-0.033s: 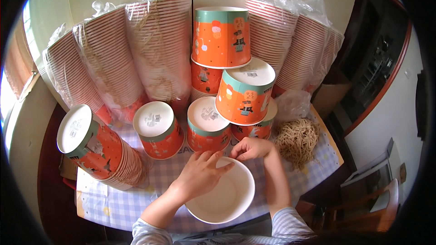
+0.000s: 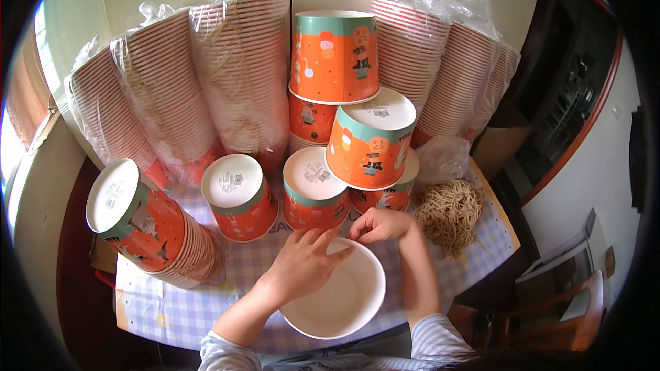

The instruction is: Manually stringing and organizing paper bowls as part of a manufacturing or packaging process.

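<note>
A round paper bucket [image 2: 352,302] with a white inside stands open end up at the table's near edge, tipped a little so that I see into it. My left hand [image 2: 307,261] lies across its far left rim, the thumb over the opening and the fingers over the far wall, closed on it. At the far rim, my right hand [image 2: 379,225] has its fingers curled into a pinch. What they hold, if anything, is hidden. Just beyond my hands, an upside-down orange and green bucket [image 2: 316,192] stands on the checked tablecloth [image 2: 254,261].
A stack of nested buckets [image 2: 155,227] leans at left, with a single upturned one [image 2: 237,199] beside it. Stacked orange buckets [image 2: 335,58] rise in the middle. Bagged stacks [image 2: 240,75] line the back. A tangle of tan string [image 2: 450,213] lies right.
</note>
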The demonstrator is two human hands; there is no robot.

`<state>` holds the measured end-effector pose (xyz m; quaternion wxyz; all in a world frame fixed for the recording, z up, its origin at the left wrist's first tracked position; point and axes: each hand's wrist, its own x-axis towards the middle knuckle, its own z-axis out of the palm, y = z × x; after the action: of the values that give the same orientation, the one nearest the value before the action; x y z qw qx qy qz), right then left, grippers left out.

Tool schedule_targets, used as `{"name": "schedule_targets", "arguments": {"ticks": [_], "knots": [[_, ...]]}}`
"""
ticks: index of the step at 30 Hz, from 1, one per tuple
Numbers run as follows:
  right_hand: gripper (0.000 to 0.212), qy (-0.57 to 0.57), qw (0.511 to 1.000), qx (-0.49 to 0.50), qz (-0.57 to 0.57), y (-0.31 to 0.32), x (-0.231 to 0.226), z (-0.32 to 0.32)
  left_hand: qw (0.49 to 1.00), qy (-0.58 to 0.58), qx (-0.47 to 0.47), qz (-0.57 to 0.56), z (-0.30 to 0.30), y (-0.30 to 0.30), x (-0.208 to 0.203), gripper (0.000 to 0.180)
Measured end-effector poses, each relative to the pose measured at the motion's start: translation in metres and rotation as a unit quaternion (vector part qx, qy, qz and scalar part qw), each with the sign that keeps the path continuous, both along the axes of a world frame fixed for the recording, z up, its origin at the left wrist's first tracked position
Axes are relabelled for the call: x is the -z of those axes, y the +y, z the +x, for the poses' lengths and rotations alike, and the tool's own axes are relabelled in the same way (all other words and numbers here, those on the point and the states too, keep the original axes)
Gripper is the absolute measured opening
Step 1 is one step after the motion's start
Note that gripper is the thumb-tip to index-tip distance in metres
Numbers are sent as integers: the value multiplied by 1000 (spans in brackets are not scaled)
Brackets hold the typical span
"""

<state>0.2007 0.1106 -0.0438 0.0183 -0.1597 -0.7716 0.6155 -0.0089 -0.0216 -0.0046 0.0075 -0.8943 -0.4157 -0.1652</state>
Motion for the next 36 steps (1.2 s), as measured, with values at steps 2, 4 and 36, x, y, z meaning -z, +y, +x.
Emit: {"name": "schedule_targets", "arguments": {"ticks": [2, 4, 36], "knots": [[13, 31, 999, -4, 22, 0, 3, 0, 1000, -14, 1, 10, 0, 0, 0, 37], [13, 38, 999, 1, 20, 1, 6, 1, 1000, -11, 3, 8, 0, 0, 0, 37], [11, 68, 855, 476, 195, -56, -24, 42, 990, -20, -14, -136, -24, -3, -21, 43]]}}
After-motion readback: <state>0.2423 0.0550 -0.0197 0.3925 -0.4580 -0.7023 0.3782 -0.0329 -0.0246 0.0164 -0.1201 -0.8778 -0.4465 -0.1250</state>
